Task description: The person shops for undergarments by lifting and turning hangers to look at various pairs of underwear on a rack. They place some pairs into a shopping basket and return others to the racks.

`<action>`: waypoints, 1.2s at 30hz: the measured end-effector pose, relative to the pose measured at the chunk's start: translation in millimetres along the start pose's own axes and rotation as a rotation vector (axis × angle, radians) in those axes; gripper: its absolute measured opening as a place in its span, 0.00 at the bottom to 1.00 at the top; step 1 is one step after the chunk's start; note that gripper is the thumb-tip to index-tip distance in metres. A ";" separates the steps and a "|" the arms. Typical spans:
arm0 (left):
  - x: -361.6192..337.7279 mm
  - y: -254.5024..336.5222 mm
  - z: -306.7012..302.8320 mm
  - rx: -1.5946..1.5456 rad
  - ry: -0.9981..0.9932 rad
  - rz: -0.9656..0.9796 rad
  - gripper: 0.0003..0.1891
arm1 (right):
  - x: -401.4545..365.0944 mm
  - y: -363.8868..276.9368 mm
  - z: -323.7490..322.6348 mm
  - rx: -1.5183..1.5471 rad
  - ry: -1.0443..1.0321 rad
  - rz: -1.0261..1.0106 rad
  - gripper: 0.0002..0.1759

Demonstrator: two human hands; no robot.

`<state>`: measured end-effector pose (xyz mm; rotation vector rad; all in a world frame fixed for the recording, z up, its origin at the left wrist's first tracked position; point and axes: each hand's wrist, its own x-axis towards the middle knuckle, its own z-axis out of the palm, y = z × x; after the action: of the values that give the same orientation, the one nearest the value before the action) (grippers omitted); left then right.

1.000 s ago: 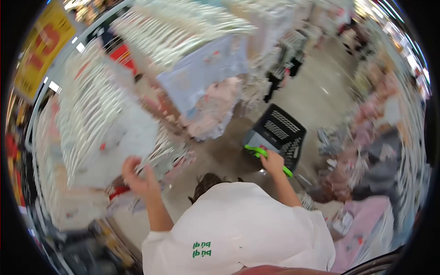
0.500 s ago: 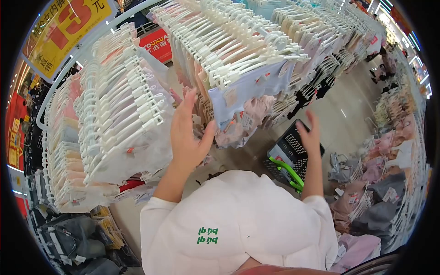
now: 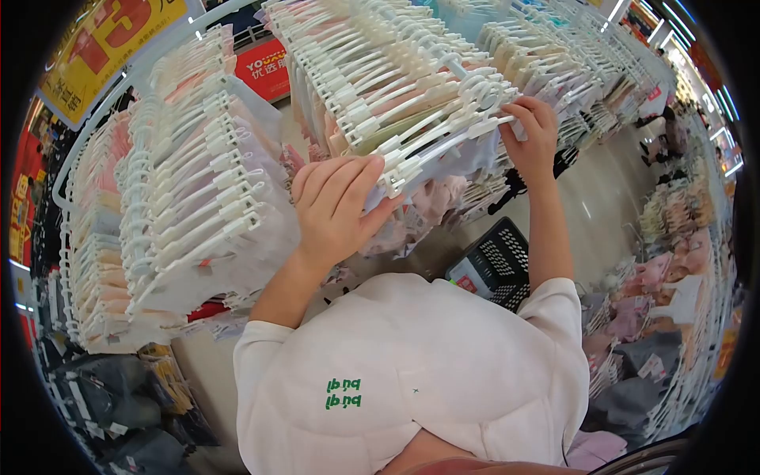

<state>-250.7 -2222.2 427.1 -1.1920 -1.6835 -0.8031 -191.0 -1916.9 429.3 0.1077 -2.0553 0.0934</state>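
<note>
A white plastic hanger at the front of the middle rack spans the space between my two hands. My left hand is closed at its left clip end, fingers curled behind and thumb in front. At the other end, the fingertips of my right hand pinch the hanger. Below the bar hangs a pale blue garment, partly hidden by the hanger and my hands. Close behind it, many more white hangers with pastel underwear are packed in a row.
Another dense row of hangers stands at the left. A black shopping basket sits on the floor below my right forearm. More garments hang along the right side. A red sign and a yellow price sign show behind.
Both hands, open and apart from the rack before, have moved up and taken hold of the front hanger's ends. The front hanger now tilts toward me. The basket's green handle is mostly hidden.
</note>
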 end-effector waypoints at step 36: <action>-14.9 35.2 -12.4 0.134 0.124 -0.284 0.14 | 3.3 29.1 4.9 0.145 0.127 -0.128 0.19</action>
<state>-211.8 -2227.0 418.6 -0.8066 -1.7957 -0.9006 -200.3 -1888.6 429.3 0.3146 -1.9088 0.1657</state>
